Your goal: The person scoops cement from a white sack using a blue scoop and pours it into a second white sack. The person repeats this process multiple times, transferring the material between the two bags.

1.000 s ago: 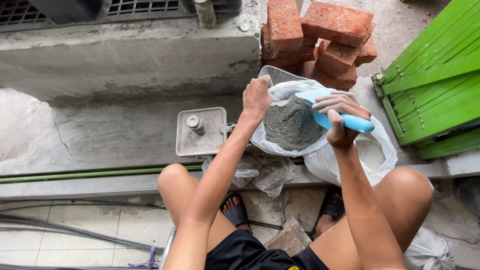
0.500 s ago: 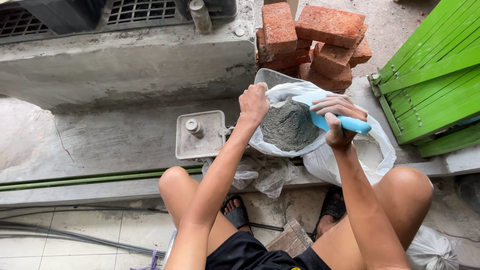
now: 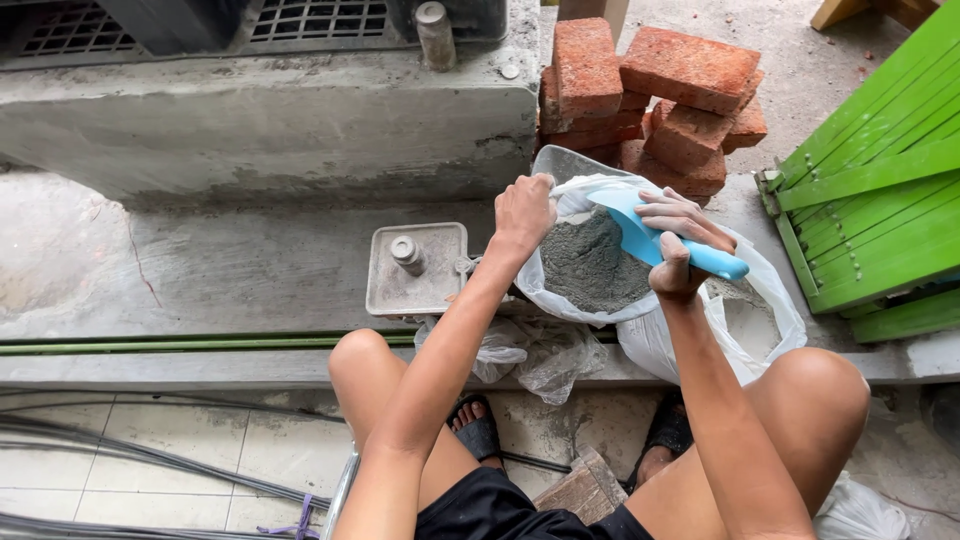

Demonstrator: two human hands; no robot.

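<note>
Knees frame the work. Left hand (image 3: 522,212) pinches the bag (image 3: 560,290) rim open on the ledge; right hand (image 3: 678,240) grips a blue scoop (image 3: 650,235) over grey powder (image 3: 592,265). Best keep the rim taut and dig shallow. Bricks (image 3: 650,90) sit beyond.

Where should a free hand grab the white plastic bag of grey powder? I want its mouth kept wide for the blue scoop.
Grip the white plastic bag at its upper rim, from the side opposite the scoop, probably pulling outward. The left hand pinches that rim there; the right hand holds the scoop's handle. The film is limp, so only a lifted edge likely keeps the mouth open.
</note>
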